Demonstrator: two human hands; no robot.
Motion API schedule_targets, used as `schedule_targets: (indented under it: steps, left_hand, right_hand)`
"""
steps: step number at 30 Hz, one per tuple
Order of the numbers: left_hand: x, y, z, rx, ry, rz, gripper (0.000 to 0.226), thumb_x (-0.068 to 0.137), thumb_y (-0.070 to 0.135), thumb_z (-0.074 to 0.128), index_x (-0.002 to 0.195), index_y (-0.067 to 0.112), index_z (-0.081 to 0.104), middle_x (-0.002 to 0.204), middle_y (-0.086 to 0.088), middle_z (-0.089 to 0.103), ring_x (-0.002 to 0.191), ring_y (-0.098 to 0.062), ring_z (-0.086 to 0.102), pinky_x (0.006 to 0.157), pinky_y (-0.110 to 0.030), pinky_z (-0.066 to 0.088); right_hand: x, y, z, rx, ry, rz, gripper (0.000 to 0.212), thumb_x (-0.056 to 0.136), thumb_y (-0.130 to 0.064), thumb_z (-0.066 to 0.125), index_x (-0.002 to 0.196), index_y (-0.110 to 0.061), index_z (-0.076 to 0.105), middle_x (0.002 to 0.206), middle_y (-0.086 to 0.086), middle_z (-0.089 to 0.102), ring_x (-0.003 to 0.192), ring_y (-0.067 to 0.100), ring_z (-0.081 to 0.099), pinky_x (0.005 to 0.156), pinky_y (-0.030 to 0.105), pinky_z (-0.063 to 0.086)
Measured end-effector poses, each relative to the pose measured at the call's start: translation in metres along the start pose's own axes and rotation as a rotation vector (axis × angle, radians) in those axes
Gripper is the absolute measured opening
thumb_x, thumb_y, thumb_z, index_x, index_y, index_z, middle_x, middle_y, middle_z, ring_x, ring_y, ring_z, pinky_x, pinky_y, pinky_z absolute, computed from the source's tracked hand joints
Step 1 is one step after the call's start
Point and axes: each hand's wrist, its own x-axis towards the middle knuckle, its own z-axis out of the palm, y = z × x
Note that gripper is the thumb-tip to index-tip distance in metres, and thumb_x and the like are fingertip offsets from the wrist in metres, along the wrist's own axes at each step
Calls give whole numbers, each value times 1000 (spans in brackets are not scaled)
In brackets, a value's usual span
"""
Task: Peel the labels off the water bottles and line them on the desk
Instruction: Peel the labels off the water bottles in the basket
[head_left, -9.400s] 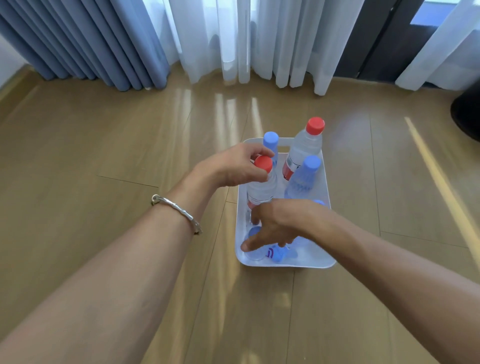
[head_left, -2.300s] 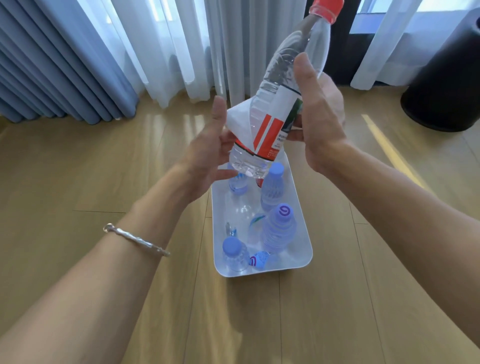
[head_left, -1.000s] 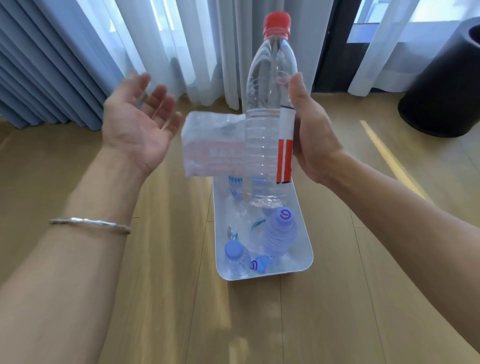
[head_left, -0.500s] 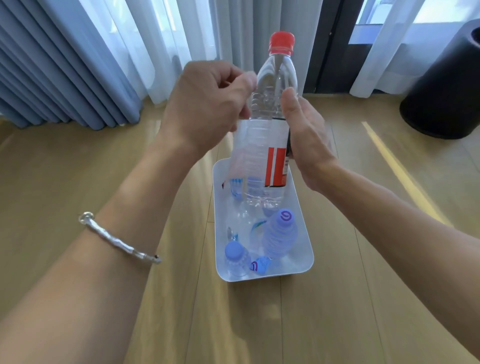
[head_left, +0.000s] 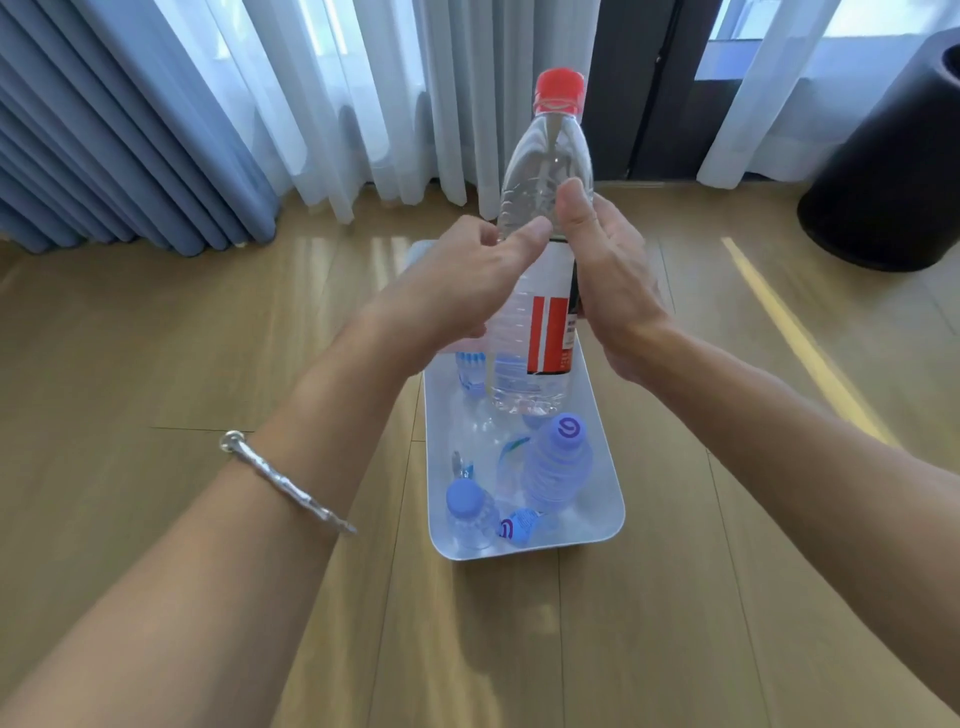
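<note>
Hands on btl, label half-off

Bright window backlight, floor glare streaks, wide-angle edge distortion, slight softness.

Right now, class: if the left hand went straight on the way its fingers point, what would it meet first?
The red-capped bottle: the left hand points at its clear shoulder, just above the label, beside the thumb of the right hand. Its fingertip looks at or almost on the plastic; depth is unclear.
</note>
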Motion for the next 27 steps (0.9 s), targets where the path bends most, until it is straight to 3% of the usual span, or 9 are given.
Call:
schedule_targets:
  steps: [5, 8, 11, 13, 15, 17, 19, 23, 27]
  left_hand:
    - [0, -17, -8, -260, -78, 22, 79, 68, 67, 67, 131, 22, 50, 118, 0, 69, 100, -21, 71, 84, -49, 57]
    - [-1, -24, -12, -302, -130, 62, 56, 80, 56, 67, 126, 27, 56, 113, 1, 72, 94, -19, 73, 76, -45, 60]
    - [-2, -29, -15, -267, -122, 91, 36, 87, 48, 61, 114, 25, 66, 103, -2, 76, 90, -19, 74, 71, -40, 59]
    - [-3, -33, -20, -276, -99, 95, 38, 82, 49, 69, 110, 23, 69, 103, -4, 76, 91, -20, 74, 71, -40, 60]
    - [-3, -36, -27, -282, -99, 120, 55, 69, 55, 72, 114, 24, 68, 109, -4, 74, 98, -22, 72, 75, -45, 60]
    - [-4, -36, -35, -276, -132, 155, 67, 64, 58, 69, 121, 23, 65, 116, -5, 71, 105, -23, 70, 81, -52, 58]
    - [-4, -36, -39, -258, -191, 174, 68, 65, 56, 69, 123, 22, 64, 118, -6, 71, 107, -24, 69, 84, -55, 57]
    - [-4, -42, -39, -189, -230, 150, 70, 56, 52, 74, 119, 23, 67, 114, -2, 72, 104, -19, 70, 86, -50, 57]
    - [0, -48, -29, -119, -183, 96, 64, 58, 46, 81, 115, 19, 69, 109, 0, 74, 99, -16, 71, 89, -50, 56]
  right_hand:
    - [-4, -2, 8, 10, -128, -23, 18, 99, -42, 42, 105, -31, 55, 102, -1, 69, 94, 17, 70, 84, 39, 58]
    - [-6, -1, 13, 29, -226, -10, 32, 102, -41, 35, 120, -23, 55, 110, 2, 69, 99, 17, 69, 85, 37, 56]
    - [-7, 8, 16, 40, -352, 54, 40, 102, -40, 32, 138, -31, 47, 129, 0, 62, 115, 21, 61, 98, 44, 50]
    - [-3, 10, 14, 71, -404, 109, 48, 96, -30, 38, 144, -34, 39, 134, 1, 58, 115, 24, 61, 98, 49, 49]
    - [1, 8, 8, 1, -411, 99, 55, 91, -20, 46, 145, -27, 38, 132, 4, 59, 107, 24, 64, 93, 46, 53]
    - [4, 4, 2, -163, -418, 4, 55, 83, -12, 54, 137, -22, 48, 125, 0, 61, 95, 13, 67, 81, 33, 57]
    - [4, 3, -3, -287, -460, -59, 46, 81, -9, 59, 124, -28, 55, 116, -5, 64, 77, 0, 63, 70, 19, 50]
    - [3, 13, -6, -492, -435, -107, 15, 88, -17, 63, 100, -24, 67, 85, -7, 66, 65, -2, 55, 64, 16, 46]
    - [8, 12, -16, -654, -367, -107, 12, 88, -17, 62, 81, -22, 70, 72, -14, 66, 62, -5, 56, 62, 13, 46]
